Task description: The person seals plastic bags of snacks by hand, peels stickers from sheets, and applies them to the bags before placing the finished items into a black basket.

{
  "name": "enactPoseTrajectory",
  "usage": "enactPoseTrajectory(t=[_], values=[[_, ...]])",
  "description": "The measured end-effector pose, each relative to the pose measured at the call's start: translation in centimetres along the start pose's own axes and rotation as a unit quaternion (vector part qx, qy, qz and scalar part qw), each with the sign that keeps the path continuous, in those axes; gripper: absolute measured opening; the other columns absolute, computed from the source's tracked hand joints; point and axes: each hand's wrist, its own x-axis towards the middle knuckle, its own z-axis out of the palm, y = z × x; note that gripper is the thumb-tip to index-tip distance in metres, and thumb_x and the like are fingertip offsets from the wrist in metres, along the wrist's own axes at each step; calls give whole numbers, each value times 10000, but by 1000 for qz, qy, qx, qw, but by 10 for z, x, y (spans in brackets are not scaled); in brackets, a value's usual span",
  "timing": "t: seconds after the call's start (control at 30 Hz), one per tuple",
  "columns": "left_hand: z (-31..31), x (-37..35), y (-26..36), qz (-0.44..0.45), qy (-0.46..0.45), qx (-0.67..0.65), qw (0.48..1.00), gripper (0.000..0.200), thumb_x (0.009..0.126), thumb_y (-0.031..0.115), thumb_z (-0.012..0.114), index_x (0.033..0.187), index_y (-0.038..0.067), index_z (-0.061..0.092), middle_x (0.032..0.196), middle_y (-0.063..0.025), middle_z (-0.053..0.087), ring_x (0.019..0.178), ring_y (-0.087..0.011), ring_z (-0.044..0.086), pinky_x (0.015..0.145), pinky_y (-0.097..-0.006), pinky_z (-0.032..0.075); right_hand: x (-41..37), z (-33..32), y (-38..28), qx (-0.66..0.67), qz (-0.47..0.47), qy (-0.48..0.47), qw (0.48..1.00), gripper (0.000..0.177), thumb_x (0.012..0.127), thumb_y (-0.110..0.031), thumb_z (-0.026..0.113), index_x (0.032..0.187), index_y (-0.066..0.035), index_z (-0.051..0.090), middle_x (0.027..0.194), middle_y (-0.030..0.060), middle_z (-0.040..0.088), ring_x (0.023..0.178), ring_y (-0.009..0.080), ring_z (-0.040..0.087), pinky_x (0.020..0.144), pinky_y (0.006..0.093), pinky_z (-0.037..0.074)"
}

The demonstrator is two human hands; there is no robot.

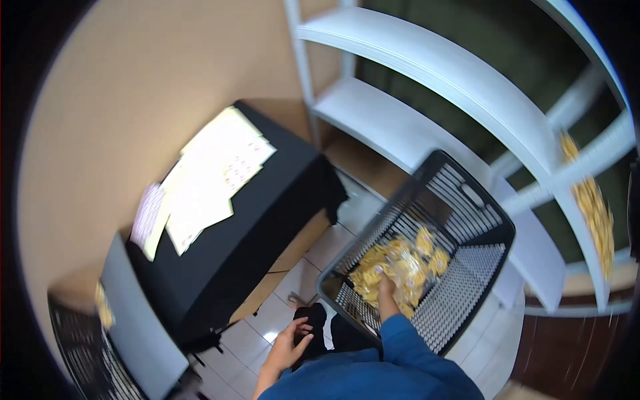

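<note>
Here, yellow packets (pixel 365 277) beneath right hand (pixel 387 293).

Blue top (pixel 353 377), right sleeve (pixel 408 339) same blue; black trousers (pixel 309 330) below. Left hand (pixel 289 345) bare, right hand (pixel 387 293) likewise.

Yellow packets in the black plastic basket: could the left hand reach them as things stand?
Probably yes: the left hand looks empty and the black plastic basket is open-topped, though reaching means clearing the near rim and sharing space with the right hand among the packets.
</note>
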Motion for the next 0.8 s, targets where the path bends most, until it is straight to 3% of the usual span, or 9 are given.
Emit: enactPoseTrajectory(t=[0.03,0.23,0.33,0.43,0.5,0.57,0.6,0.7,0.8], values=[[-1,-3,-3,-6,40,-11,999,412,788,71,600,1157,-16,439,964,-140,598,887,-213,588,813,-304,457,11,-3,9,-86,-37,29,995,476,657,-417,696,723,50,634,695,138,614,667,209,576,625,353,442],[-15,-22,-4,9,161,-9,987,394,807,136,578,1157,14,443,992,-138,596,913,-245,584,813,-329,449,-2,-48,1,103,-281,13,954,339,727,-322,626,748,15,656,733,135,639,672,226,570,679,339,442],[-11,-34,-4,18,173,2,985,399,815,169,570,1162,22,437,998,-139,592,929,-254,576,817,-336,446,9,-64,-3,35,-223,-74,971,380,737,-364,640,775,14,649,789,129,633,726,213,555,710,346,432],[-7,-53,-5,12,181,11,983,394,820,150,575,1166,23,436,985,-115,594,908,-228,577,840,-330,435,15,-70,-2,-88,-128,-149,976,518,765,-445,605,1004,15,595,1016,181,576,898,263,534,790,389,420],[-3,-76,-16,11,195,6,981,394,818,150,577,1166,28,438,978,-116,596,906,-231,579,838,-330,435,2,-67,-3,-274,-165,37,947,657,783,-494,557,1223,-20,441,1221,224,419,1059,336,447,875,434,388],[-6,-100,-25,17,215,1,976,393,817,150,579,1166,32,441,970,-118,597,903,-235,581,837,-331,436,-25,-78,-25,-227,-174,35,958,749,799,-521,508,1334,-54,271,1263,247,339,1131,383,377,921,460,361],[-5,-115,-29,-1,248,-7,969,383,816,140,576,1162,35,447,957,-116,600,898,-235,583,834,-332,437,-53,-80,-37,-127,-246,62,959,534,839,-404,520,1207,-23,449,1129,207,442,1037,349,453,890,441,387],[-7,-158,-39,-25,330,-68,941,364,804,124,583,1141,38,475,860,-120,608,775,-210,598,757,-301,455,-80,-76,-68,-28,-461,62,885,279,837,-248,570,955,3,592,954,137,479,900,293,504,813,412,421],[-14,-201,-69,-32,438,-43,898,351,787,64,586,1121,31,483,806,-108,602,714,-174,590,708,-285,463,-174,-56,-119,33,-605,45,794,157,784,-127,628,721,14,598,836,84,460,777,241,502,733,369,430]])
